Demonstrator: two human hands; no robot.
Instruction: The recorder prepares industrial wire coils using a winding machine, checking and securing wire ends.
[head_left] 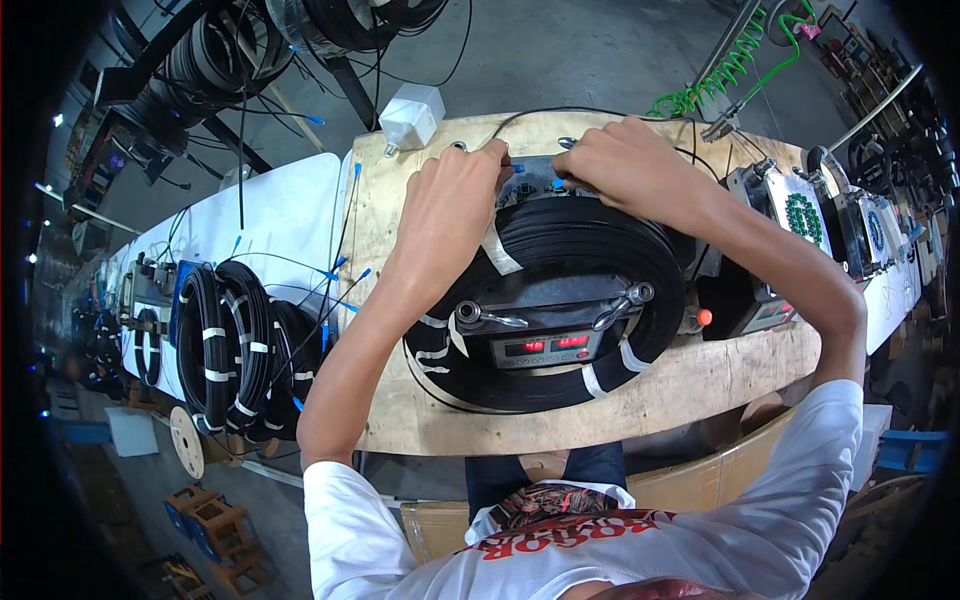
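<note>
A large coil of black cable point(575, 232), bound with white tape, lies around a machine with a red digital display point(545, 347) in front of me. At the coil's far side is a metal fixture plate point(535, 170) with small green parts on it. My left hand point(450, 205) is closed at the plate's left edge, fingertips at a small blue cable end point(517, 169). My right hand point(625, 168) pinches at the plate's right side, by another blue cable end point(558, 184). Both sets of fingertips are partly hidden by the hands.
A white plastic bottle point(412, 118) lies at the wooden board's point(430, 425) far left corner. Taped black cable coils point(225, 340) stand on the left. To the right are an orange-red knob point(704, 317) and more fixtures point(795, 215). A green spiral hose point(725, 80) hangs behind.
</note>
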